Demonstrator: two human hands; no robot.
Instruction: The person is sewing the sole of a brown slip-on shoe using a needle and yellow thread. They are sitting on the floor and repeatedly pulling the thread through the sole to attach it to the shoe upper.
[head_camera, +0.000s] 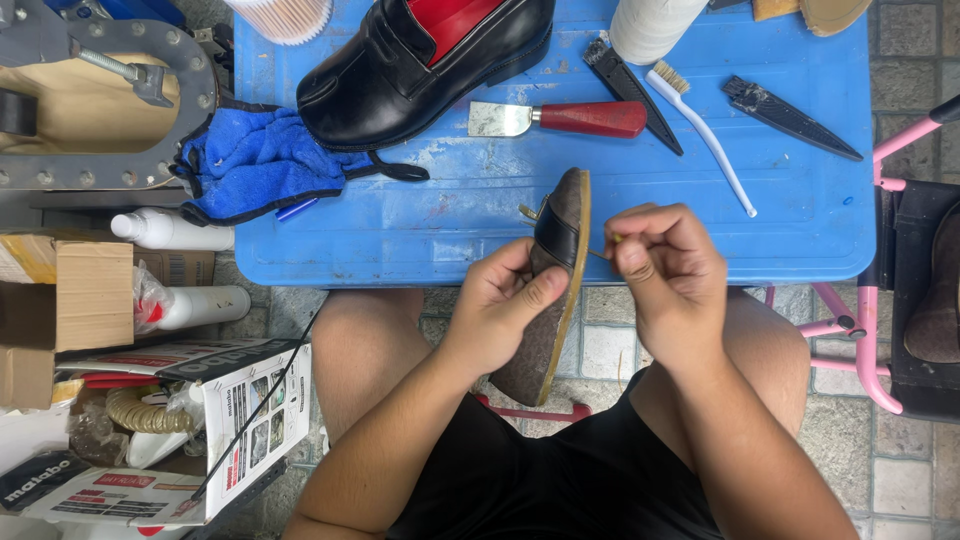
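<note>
Brown sandal (552, 290) clamped in left grip (505, 300), right grip (660, 265) pinched on thin tool (600, 252) just beside.

blue plastic table (400, 240): black shoe (420, 70), blue cloth (255, 160), red-handled knife (565, 118), white brush (700, 135), two black blades (632, 92), white roll (650, 25).

A black shoe (420, 70), blue cloth (255, 160), red-handled knife (560, 118) and white brush (700, 130) lie on the blue table (800, 220).

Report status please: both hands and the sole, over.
Left hand grips thin brown shoe sole on edge. Right hand pinches small tool at its rim, tip hidden. Black leather shoe on blue plastic table, apart. Nothing blocking.
</note>
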